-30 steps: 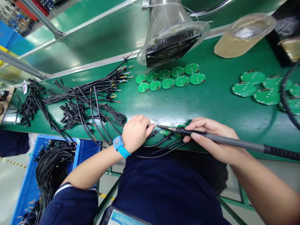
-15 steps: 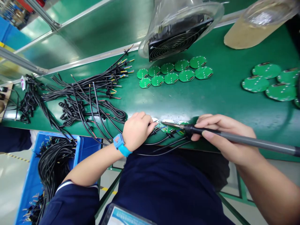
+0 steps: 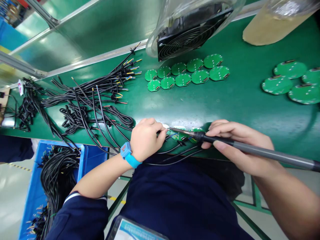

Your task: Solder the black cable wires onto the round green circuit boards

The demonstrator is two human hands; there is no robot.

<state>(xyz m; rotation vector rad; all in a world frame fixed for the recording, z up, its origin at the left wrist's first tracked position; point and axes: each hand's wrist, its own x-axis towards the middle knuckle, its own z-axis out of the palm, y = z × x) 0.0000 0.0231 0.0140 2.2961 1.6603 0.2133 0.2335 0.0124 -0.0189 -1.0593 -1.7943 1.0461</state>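
Head view, and there it was: my right hand [image 3: 245, 161] had the soldering iron [image 3: 265, 152] wrapped in its fingers like a pen, tip aimed left. My left hand [image 3: 147, 136] was pinched closed beside the leftmost near board [image 3: 166, 126]; what sat between those fingertips, I couldn't tell. That tip lay right by my left thumb, contact unclear. Danger there: one small slip of my wrist could have burned skin, or a nudge of the board could have put the tip on the wrong spot.

Two more boards, the middle one [image 3: 179, 135] and the right one [image 3: 196, 130], sat under or close to the shaft; dipping it too low could have scorched them. Loose cables [image 3: 170, 151] crossed the near edge, and a tug there could have dragged a board askew.

Farther off, two rows of boards [image 3: 183, 80] lay below the fan [image 3: 185, 43], heaped cables [image 3: 110, 80] crowded the left, and a blue bin [image 3: 33, 190] stood near left.
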